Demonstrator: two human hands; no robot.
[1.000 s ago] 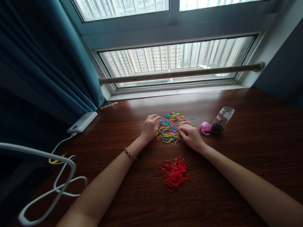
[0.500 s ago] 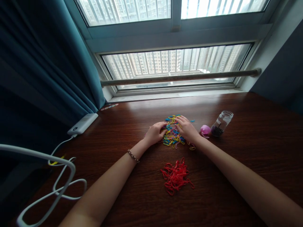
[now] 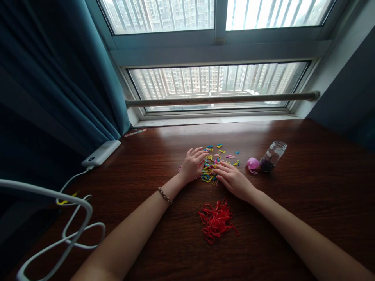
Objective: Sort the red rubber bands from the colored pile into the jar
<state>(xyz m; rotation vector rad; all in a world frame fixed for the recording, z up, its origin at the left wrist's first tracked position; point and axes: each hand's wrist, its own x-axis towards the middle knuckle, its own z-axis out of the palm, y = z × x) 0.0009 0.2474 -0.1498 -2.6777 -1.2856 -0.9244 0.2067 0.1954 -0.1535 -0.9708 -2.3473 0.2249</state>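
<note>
A loose pile of small looped plastic-looking clips (image 3: 208, 171) in blue, yellow and pink lies between my two hands. My left hand (image 3: 191, 166) stands at the pile's left edge, its fingers apart and curved over the clips. From the right, my right hand (image 3: 234, 179) lies low with fingers stretched over the pile's near right part. Some clips beneath both hands are hidden. Nearer to me, a separate heap of red clips (image 3: 216, 221) lies on the table, touched by neither hand.
Right of the pile are a small pink round object (image 3: 252, 164) and a tilted clear jar (image 3: 273, 157) with dark contents. A white power bank (image 3: 101, 153) and its looped white cable (image 3: 83, 203) lie on the left of the brown table (image 3: 164, 144), before the window.
My right hand has drawn back toward me, from the pile's far side to its near right side. Clips at the far side now show, more scattered. My left hand's fingers have lifted and spread.
</note>
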